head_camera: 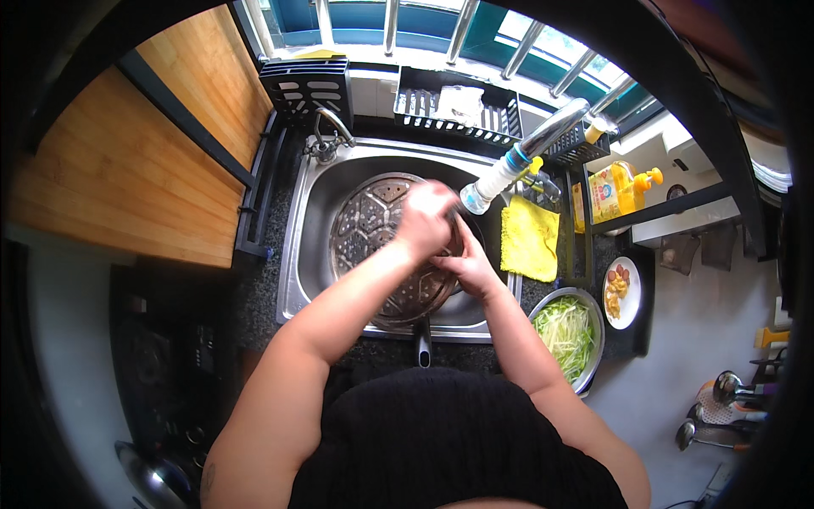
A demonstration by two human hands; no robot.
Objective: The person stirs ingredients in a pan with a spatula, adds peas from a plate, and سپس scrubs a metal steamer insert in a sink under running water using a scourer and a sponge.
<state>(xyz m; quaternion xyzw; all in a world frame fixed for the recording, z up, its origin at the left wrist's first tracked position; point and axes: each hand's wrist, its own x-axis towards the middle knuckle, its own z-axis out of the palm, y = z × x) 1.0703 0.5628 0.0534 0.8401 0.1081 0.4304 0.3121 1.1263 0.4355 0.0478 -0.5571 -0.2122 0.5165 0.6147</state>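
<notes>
A round perforated metal plate [369,223], stained and wet with a raised pattern, lies in the stainless steel sink [308,254]. A black and silver pan handle [423,347] sticks out over the sink's front edge below it; how the two join is hidden. My right hand [472,264] grips the plate's right side, thumb on top and fingers reaching up along the edge. Blurred, my left hand [429,213] is curled over the plate's upper right, near the right fingertips. What may be inside the left hand cannot be seen.
A faucet with a white extension [499,178] hangs close right of my hands. A yellow cloth [530,238] drapes by the sink's right rim. Nearby are a metal bowl of shredded green vegetable [566,337], a white plate of food [628,305], a yellow pump bottle [620,191] and a small tap [327,143].
</notes>
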